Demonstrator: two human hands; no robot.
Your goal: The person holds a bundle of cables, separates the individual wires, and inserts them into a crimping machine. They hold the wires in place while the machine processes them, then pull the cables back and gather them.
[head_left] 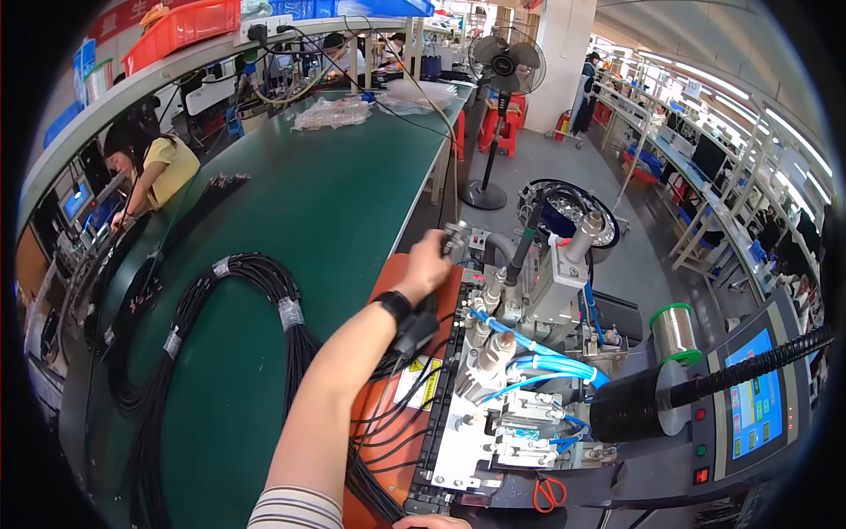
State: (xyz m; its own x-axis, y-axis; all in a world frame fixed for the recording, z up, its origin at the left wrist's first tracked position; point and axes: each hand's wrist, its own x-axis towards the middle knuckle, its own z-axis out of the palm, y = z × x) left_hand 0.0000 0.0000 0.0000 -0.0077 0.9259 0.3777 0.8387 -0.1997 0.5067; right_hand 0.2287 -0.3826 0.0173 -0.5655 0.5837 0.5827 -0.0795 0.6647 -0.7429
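Observation:
My left hand [427,264], with a black band on its wrist, reaches over the far end of the orange plate [388,476]. Its fingers are closed around a small metallic, blurred piece [456,236] that I cannot make out. Only a sliver of my right hand [432,522] shows at the lower edge, close to the machine's near end, and its fingers are mostly hidden. Several black cables [388,432] lie across the orange plate and run to a black toothed strip [438,388] along the machine [458,441]. Blue air tubes [538,361] cross the machine's metal cylinders.
Bundled black cables [256,267] lie looped on the green table [352,189]. To the right are a solder wire spool [674,332], a touch screen [755,397] and red-handled scissors [549,494]. A standing fan [507,66] is beyond, and a person in yellow [167,172] works at far left.

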